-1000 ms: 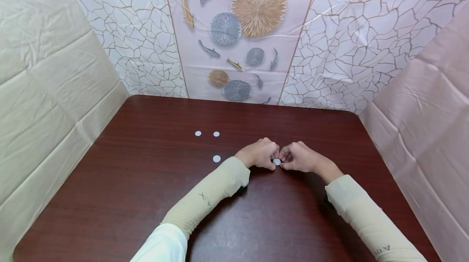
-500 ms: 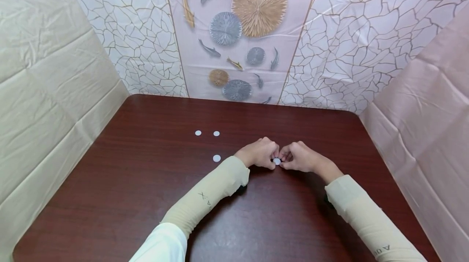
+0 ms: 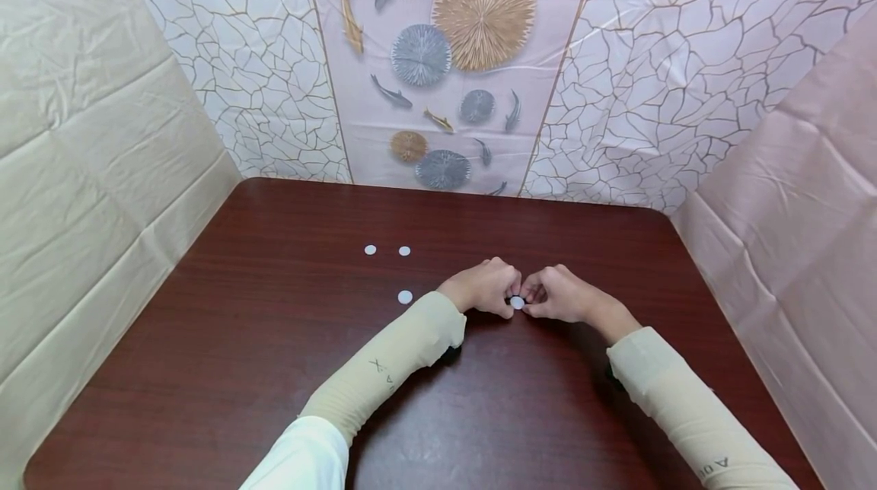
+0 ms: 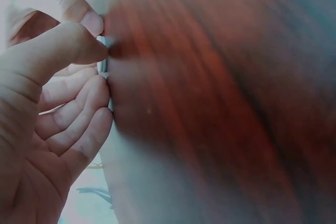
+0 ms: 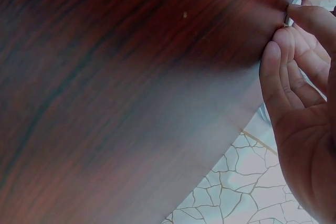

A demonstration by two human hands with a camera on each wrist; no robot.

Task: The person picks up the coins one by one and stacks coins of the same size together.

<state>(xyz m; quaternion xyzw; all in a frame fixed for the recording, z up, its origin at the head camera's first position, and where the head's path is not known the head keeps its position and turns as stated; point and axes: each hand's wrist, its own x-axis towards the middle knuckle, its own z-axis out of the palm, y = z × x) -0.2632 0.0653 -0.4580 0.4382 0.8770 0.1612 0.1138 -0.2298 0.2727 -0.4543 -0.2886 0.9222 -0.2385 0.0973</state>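
Observation:
A small round white disc (image 3: 517,303) lies flat at the table surface, right of the middle in the head view. My left hand (image 3: 489,287) pinches it from the left, thumb on the near side and curled fingers on the far side. From the opposite side my right hand (image 3: 563,294) pinches the same disc. Seen edge-on in the left wrist view, the disc (image 4: 103,62) is a thin pale rim between thumb and fingers. The right wrist view shows only a sliver of it beside the thumb.
Three more white discs lie to the left on the dark red-brown table (image 3: 226,368): a far left disc (image 3: 371,249), a far right disc (image 3: 405,251) and a nearer disc (image 3: 406,297). Patterned cloth (image 3: 274,56) hangs behind the table, with plain cloth at both sides.

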